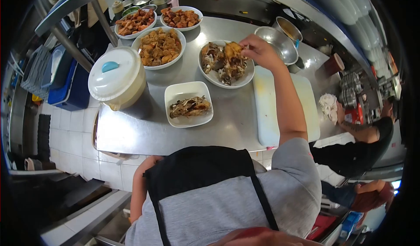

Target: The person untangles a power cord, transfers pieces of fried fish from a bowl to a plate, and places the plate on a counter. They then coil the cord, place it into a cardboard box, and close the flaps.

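While your right hand (259, 50) pinches a crispy brown piece of food (233, 51) at the round plate (239, 84), use a soft but sure grip, because it looks dry and could break if you squeeze too hard. Hold it low over the other brown bits (211, 55), so anything that snaps off should fall on that plate and not on the worktop (232, 123). Your left hand (152, 162) is down by the near edge, beside your black apron (199, 169), and I cannot tell if it is curled or loose.
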A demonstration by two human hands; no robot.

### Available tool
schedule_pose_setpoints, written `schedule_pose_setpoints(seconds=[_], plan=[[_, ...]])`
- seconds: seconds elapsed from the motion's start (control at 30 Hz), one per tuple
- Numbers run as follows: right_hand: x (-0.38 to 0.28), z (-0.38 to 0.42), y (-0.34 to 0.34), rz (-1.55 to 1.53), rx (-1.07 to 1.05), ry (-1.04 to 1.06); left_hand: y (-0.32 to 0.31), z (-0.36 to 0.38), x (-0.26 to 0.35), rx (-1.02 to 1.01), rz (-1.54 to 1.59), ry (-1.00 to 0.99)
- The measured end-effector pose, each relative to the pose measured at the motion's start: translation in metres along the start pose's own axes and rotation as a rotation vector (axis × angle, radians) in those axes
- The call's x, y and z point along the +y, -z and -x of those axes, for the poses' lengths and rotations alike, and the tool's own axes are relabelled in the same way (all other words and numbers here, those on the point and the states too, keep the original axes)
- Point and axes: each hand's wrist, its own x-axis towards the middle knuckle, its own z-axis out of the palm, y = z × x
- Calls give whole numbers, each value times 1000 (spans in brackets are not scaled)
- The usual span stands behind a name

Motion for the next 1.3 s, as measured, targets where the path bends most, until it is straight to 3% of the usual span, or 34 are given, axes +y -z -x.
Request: schedule_pose_setpoints(seconds=[0.07, 0.17, 0.27, 0.33, 0.53, 0.73, 0.83, 0.93, 1.07, 1.2, 1.3], plan=[[-1, 6, 3, -100, -32, -1, -2, 32, 54, 159, -5, -34], [8, 13, 9, -242, -54, -31, -5, 35, 51, 214, 55, -124], [21, 20, 12, -404, -31, -39, -1, -7, -17, -24, 88, -3], [19, 25, 13, -475, -8, -30, 0, -12, -26, -47, 96, -19], [19, 37, 22, -486, 86, 19, 3, -11, -20, -66, 23, -39], [28, 49, 27, -699, 130, -117, 4, -8, -13, -92, 38, -17], [26, 48, 22, -512, 92, -219, 4, -10, -18, -94, 61, -29], [36, 45, -2, 68, 31, -363, 5, -16, -28, -110, 47, -34], [28, 41, -38, 543, -35, -296, 4, -17, -31, -105, 31, -40], [23, 7, -35, 324, -145, -436, 4, -14, -28, -88, 38, -56], [32, -27, -12, 377, 7, -481, 5, -9, -19, -70, 48, -16]])
